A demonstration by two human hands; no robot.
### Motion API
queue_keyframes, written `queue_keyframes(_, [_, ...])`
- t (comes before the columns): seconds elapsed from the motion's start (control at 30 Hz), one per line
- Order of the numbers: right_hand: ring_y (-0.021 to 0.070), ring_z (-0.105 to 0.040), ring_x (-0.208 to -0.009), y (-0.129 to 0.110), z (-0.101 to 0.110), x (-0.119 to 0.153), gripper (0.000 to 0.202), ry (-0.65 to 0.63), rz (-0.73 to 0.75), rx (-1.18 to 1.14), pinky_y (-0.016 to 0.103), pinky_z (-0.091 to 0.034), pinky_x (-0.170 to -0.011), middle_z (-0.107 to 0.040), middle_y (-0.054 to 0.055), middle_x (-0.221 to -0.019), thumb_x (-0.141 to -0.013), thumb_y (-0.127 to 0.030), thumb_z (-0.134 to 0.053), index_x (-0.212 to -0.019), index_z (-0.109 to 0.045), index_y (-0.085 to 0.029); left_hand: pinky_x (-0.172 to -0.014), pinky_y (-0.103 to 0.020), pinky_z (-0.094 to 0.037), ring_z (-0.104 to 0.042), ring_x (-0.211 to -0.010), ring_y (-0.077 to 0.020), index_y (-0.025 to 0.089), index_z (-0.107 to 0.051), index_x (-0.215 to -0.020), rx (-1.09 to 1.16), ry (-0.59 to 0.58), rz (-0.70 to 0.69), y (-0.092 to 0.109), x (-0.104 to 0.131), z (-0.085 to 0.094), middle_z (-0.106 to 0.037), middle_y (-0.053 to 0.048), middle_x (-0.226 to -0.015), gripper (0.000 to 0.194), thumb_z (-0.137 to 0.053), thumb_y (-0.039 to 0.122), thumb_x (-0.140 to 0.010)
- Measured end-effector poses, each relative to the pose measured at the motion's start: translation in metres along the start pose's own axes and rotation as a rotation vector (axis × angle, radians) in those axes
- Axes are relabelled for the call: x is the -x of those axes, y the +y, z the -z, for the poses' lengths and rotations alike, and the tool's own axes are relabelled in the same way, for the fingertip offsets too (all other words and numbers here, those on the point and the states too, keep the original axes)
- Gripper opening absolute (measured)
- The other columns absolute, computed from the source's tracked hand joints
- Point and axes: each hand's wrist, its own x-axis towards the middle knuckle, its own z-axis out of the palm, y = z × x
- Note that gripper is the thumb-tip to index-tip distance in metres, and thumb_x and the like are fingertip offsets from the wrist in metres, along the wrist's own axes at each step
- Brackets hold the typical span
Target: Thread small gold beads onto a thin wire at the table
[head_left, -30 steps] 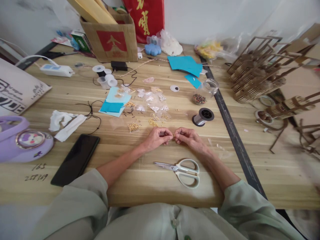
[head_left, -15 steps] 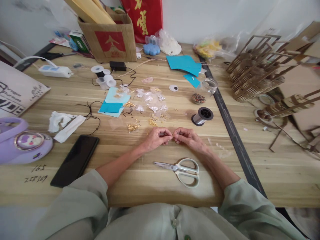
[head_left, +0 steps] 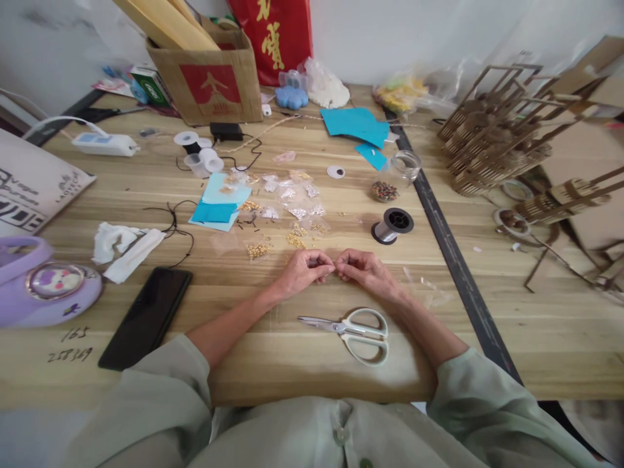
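Wood bench [head_left: 244, 377]: scissors [head_left: 363, 335], phone [head_left: 146, 318], wire spool [head_left: 392, 225], jar [head_left: 397, 175], gold beads [head_left: 257, 250], blue sheets [head_left: 355, 125], cardboard box [head_left: 209, 81], purple item [head_left: 49, 279].

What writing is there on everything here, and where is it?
"165": handwritten on the table.
"258369": handwritten below it.
Red bag: gold characters, cut off, not surely readable.
White bag: print too blurred.
Cardboard box, green box: print too small.

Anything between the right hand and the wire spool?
Nothing visible between the right hand and the wire spool. The scissors lie on the near side of the hands, the jar of beads beyond the spool.
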Motion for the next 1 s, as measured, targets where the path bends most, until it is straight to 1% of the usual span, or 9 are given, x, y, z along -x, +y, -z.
queue_keyframes(0.2, [0.0103, -0.048, -0.057, 0.0018, -0.0027, 0.0008, 0.025, 0.048, -0.003, 0.098, 0.023, -0.040, -0.055, -0.056, 0.000, -0.066, -0.082, -0.039, -0.059, -0.081, -0.058, -0.014, -0.048, -0.018, -0.045, -0.054, -0.048, -0.0065, 0.009, -0.062, -0.073, -0.027, 0.005, -0.014, 0.0010, 0.0000, -0.0003, -0.056, 0.002, -0.056, 0.017, -0.067, 0.025, -0.071])
queue_keyframes(0.37, [0.0106, -0.051, -0.057, 0.0001, -0.0046, 0.0017, 0.023, 0.070, 0.017, 0.109, 0.024, -0.041, -0.055, -0.058, 0.000, -0.067, -0.082, -0.038, -0.059, -0.085, -0.058, -0.015, -0.048, -0.018, -0.045, -0.054, -0.048, -0.0067, 0.009, -0.061, -0.073, -0.036, -0.008, -0.023, 0.0002, 0.0001, 0.0011, -0.055, 0.002, -0.056, 0.017, -0.066, 0.026, -0.072])
queue_keyframes(0.6, [0.0119, -0.056, -0.062, -0.0036, -0.0061, 0.0026, 0.019, 0.116, 0.083, 0.237, 0.024, -0.045, -0.057, -0.062, 0.002, -0.078, -0.080, -0.033, -0.061, -0.087, -0.058, -0.016, -0.049, -0.018, -0.045, -0.053, -0.049, -0.0066, 0.010, -0.061, -0.074, -0.011, -0.023, -0.027, 0.0005, -0.0002, 0.0020, -0.056, 0.002, -0.056, 0.020, -0.066, 0.029, -0.073])
queue_keyframes(0.73, [0.0140, -0.059, -0.070, -0.0042, -0.0063, 0.0030, 0.016, 0.129, 0.161, 0.291, 0.025, -0.048, -0.060, -0.063, 0.004, -0.086, -0.082, -0.030, -0.060, -0.089, -0.060, -0.016, -0.049, -0.018, -0.045, -0.053, -0.048, -0.0067, 0.010, -0.060, -0.074, -0.004, -0.020, -0.026, 0.0000, -0.0004, 0.0024, -0.056, 0.002, -0.056, 0.021, -0.066, 0.030, -0.073])
queue_keyframes(0.83, [0.0148, -0.060, -0.074, -0.0037, -0.0062, 0.0034, 0.015, 0.122, 0.207, 0.316, 0.025, -0.049, -0.062, -0.064, 0.004, -0.085, -0.084, -0.030, -0.058, -0.090, -0.061, -0.017, -0.050, -0.018, -0.045, -0.054, -0.049, -0.0067, 0.010, -0.060, -0.074, -0.009, -0.024, -0.023, 0.0002, 0.0000, 0.0030, -0.056, 0.002, -0.057, 0.021, -0.066, 0.030, -0.073])
queue_keyframes(1.0, [0.0141, -0.059, -0.073, -0.0056, -0.0063, 0.0042, 0.016, 0.114, 0.241, 0.334, 0.024, -0.049, -0.063, -0.064, 0.004, -0.083, -0.086, -0.032, -0.055, -0.089, -0.062, -0.017, -0.050, -0.018, -0.045, -0.054, -0.049, -0.0068, 0.010, -0.060, -0.074, -0.006, -0.030, -0.022, 0.0018, 0.0005, 0.0035, -0.056, 0.002, -0.057, 0.022, -0.066, 0.031, -0.072])
